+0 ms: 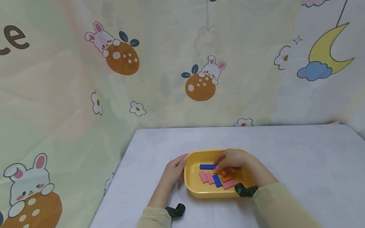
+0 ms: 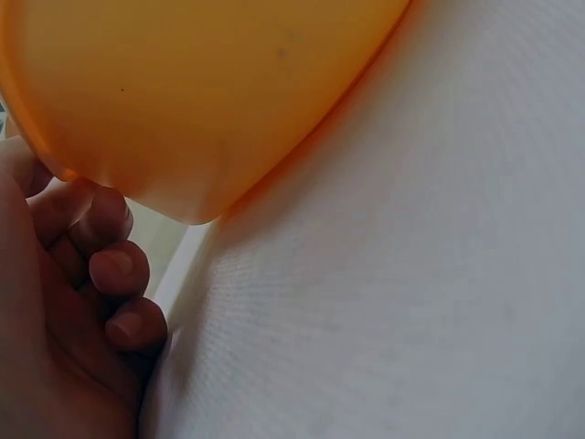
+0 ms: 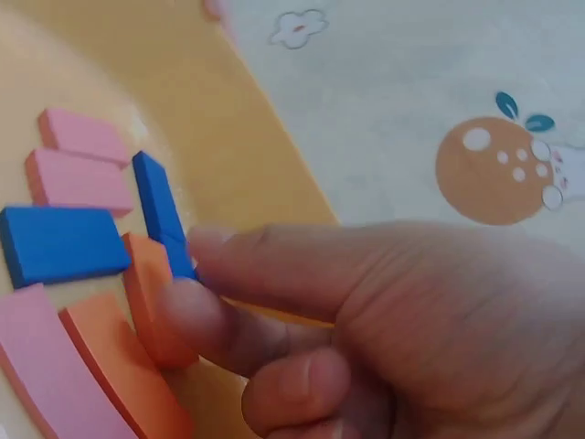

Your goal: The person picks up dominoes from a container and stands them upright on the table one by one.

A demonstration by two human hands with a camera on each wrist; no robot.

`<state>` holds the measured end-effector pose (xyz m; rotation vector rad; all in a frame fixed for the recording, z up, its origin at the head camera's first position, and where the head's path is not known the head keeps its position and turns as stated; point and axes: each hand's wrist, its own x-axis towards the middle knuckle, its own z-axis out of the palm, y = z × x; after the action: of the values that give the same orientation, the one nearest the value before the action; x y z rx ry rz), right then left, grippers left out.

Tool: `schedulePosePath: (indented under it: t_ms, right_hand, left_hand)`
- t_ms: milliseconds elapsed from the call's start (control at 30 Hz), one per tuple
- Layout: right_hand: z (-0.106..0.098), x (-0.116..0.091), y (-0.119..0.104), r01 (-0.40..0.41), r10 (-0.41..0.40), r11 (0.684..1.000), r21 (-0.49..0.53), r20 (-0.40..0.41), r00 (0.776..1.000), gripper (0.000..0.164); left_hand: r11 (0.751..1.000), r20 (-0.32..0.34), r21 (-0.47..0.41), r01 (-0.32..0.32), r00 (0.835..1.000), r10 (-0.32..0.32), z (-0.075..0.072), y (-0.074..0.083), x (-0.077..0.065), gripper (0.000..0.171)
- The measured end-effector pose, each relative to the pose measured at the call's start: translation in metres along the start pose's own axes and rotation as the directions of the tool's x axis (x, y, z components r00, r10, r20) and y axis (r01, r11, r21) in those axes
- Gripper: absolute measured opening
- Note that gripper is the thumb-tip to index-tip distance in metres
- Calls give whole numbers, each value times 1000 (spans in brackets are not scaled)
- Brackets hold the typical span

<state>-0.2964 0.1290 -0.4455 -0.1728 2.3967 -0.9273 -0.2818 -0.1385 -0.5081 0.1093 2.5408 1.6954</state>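
A yellow plastic tray (image 1: 197, 194) holds several flat pink, blue and orange blocks. My left hand (image 1: 174, 172) grips its left rim, with the thumb at the edge and the other fingers curled beside the wall (image 2: 110, 265). Inside the tray, my right hand (image 1: 235, 159) has its index finger and thumb around the end of a blue block (image 3: 186, 263), which lines up with another blue block (image 3: 157, 194). The thumb overlaps an orange block (image 3: 151, 279) beside it. Pink blocks (image 1: 203, 176) and a blue block (image 1: 217, 180) lie left of the fingers.
The tray stands on a white-covered table (image 1: 291, 162). A printed curtain (image 1: 160, 27) with rabbits and flowers hangs behind and to the left. Near the hand lie another orange block (image 1: 227, 178) and a pink block (image 1: 229, 184). Black wrist devices (image 1: 176, 210) sit on both sleeves.
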Motion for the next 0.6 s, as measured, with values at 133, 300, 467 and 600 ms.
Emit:
schedulePosePath:
  t_ms: [133, 300, 467, 600]
  right_hand:
    - [5, 5, 9, 16, -16, 1000, 1, -11, 1000, 18]
    - [7, 8, 13, 20, -21, 999, -33, -23, 1000, 11]
    - [9, 7, 10, 25, -28, 998, -53, -47, 999, 8]
    - [11, 3, 9, 40, -43, 997, -63, -44, 998, 9]
  left_hand:
    - [1000, -3, 0, 3, 1000, -3, 1, 0, 0, 50]
    - [1000, -15, 13, -7, 1000, 7, 2, 0, 1, 49]
    - [1000, -19, 30, -5, 1000, 6, 2, 1, 1, 49]
    - [999, -12, 37, 11, 1000, -11, 2, 2, -1, 49]
